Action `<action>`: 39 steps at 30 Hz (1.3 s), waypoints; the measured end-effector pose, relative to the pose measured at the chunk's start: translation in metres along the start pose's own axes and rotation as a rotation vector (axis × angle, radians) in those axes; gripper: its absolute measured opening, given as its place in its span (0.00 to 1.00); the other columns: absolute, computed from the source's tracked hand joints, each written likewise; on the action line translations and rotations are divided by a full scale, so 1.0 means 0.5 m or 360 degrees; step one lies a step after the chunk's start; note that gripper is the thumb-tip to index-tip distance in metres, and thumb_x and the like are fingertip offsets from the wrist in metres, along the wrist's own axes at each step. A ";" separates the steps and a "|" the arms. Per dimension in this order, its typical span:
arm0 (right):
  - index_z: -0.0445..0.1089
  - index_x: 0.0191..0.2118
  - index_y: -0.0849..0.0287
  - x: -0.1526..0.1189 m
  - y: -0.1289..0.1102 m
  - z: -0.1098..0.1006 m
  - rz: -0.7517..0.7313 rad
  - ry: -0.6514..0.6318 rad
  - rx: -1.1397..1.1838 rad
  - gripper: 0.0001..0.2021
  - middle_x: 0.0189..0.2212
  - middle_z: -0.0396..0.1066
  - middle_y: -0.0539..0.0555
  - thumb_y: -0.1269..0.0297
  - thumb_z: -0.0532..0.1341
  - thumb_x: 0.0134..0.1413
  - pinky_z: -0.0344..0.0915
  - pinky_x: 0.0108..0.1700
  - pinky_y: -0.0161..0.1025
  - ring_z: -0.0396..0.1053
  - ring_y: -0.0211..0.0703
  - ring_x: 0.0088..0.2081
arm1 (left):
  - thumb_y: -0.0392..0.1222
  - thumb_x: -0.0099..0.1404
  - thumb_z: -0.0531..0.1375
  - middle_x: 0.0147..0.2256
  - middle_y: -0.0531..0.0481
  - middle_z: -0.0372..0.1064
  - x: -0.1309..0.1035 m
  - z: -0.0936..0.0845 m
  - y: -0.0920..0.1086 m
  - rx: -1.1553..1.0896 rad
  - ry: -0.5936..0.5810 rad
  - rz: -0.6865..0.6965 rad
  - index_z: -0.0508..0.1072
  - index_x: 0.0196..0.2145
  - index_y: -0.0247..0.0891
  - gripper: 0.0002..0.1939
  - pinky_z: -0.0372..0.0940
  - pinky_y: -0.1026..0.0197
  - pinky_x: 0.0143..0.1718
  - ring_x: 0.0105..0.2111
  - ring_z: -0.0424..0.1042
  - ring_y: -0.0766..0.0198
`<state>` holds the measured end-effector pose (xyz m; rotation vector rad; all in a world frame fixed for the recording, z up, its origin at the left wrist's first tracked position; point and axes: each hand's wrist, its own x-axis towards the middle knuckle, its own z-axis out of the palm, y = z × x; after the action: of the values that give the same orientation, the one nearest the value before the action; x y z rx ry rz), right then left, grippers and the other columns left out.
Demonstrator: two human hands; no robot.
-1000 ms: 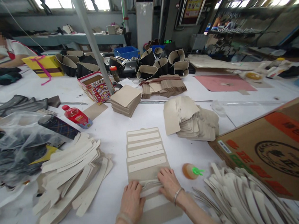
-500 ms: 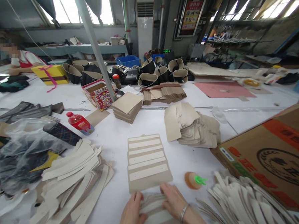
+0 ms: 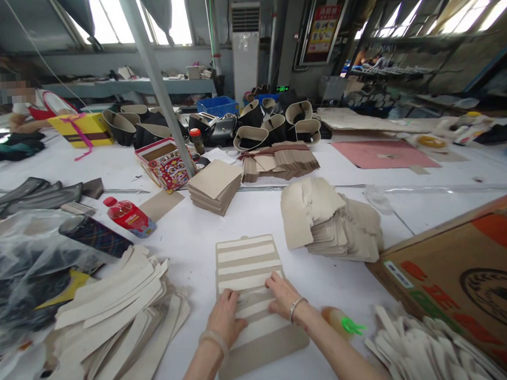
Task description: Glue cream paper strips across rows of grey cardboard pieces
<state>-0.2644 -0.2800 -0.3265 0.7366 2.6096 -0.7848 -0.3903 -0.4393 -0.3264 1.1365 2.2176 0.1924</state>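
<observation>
On the white table in front of me lies a stepped stack of beige panels (image 3: 266,351) with pale strips across them. My left hand (image 3: 226,322) grips the left side of the nearer panel, fingers curled and thumb inward. At the right side my right hand (image 3: 286,300) grips the same panel with bent fingers. This panel overlaps the lower part of the farther strip-covered panels (image 3: 245,255). The undersides of my fingertips are hidden. Beside my right wrist lies a bottle of amber liquid (image 3: 333,319) with a green nozzle, partly covered by my forearm.
Loose long strips (image 3: 119,316) are heaped at left, more strips (image 3: 427,345) at right. A cardboard box (image 3: 452,259) stands at right. Beyond are piled beige pieces (image 3: 329,220), a stack of boards (image 3: 216,186), a red bottle (image 3: 129,216) and a metal pole (image 3: 158,76). A person sits far left.
Both hands have moved forward, away from me, carrying the nearer panel onto the lower part of the farther ones. My forearms now show more fully. The view has shifted slightly.
</observation>
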 end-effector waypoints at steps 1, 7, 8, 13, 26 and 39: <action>0.64 0.41 0.57 -0.012 0.000 0.007 0.0006 -0.0002 0.0005 0.21 0.44 0.62 0.55 0.66 0.66 0.36 0.57 0.42 0.38 0.65 0.46 0.40 | 0.38 0.48 0.58 0.46 0.48 0.59 -0.010 0.008 0.001 -0.0002 -0.0011 -0.0003 0.61 0.43 0.40 0.22 0.58 0.63 0.43 0.43 0.65 0.62; 0.63 0.39 0.58 -0.059 -0.005 0.038 0.0035 -0.0023 0.0030 0.20 0.43 0.62 0.54 0.66 0.66 0.35 0.57 0.41 0.37 0.64 0.45 0.40 | 0.36 0.47 0.59 0.46 0.48 0.59 -0.050 0.029 0.011 -0.0032 -0.0091 -0.0034 0.61 0.41 0.41 0.21 0.58 0.63 0.41 0.42 0.66 0.61; 0.63 0.39 0.58 -0.062 -0.005 0.041 0.0039 -0.0022 0.0032 0.20 0.42 0.62 0.54 0.66 0.66 0.35 0.57 0.41 0.37 0.64 0.45 0.40 | 0.36 0.47 0.60 0.46 0.47 0.59 -0.051 0.029 0.011 -0.0038 -0.0100 -0.0042 0.60 0.42 0.40 0.23 0.58 0.63 0.42 0.43 0.66 0.61; 0.63 0.39 0.57 -0.072 -0.010 0.041 0.0071 -0.0007 0.0040 0.20 0.42 0.62 0.53 0.65 0.66 0.35 0.57 0.41 0.37 0.64 0.45 0.40 | 0.39 0.43 0.64 0.45 0.47 0.59 -0.046 0.026 0.011 -0.0042 -0.0150 -0.0044 0.60 0.41 0.39 0.26 0.59 0.63 0.40 0.41 0.66 0.61; 0.66 0.36 0.55 -0.163 -0.038 0.063 0.0157 0.0223 -0.0046 0.11 0.41 0.66 0.54 0.68 0.61 0.42 0.53 0.44 0.42 0.61 0.49 0.44 | 0.42 0.47 0.61 0.41 0.49 0.67 -0.073 0.010 0.035 0.0172 -0.0126 0.0186 0.67 0.33 0.41 0.13 0.52 0.54 0.47 0.45 0.62 0.54; 0.67 0.37 0.57 -0.029 -0.009 -0.019 0.0221 0.0261 -0.0044 0.18 0.42 0.67 0.56 0.57 0.65 0.37 0.51 0.45 0.43 0.60 0.50 0.46 | 0.45 0.48 0.60 0.44 0.48 0.66 0.078 -0.087 0.040 0.0296 -0.0085 0.0332 0.66 0.36 0.42 0.16 0.56 0.58 0.44 0.46 0.64 0.56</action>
<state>-0.2565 -0.2830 -0.3107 1.0001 2.6704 -0.6722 -0.4194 -0.3902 -0.3025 1.4579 2.1024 0.0420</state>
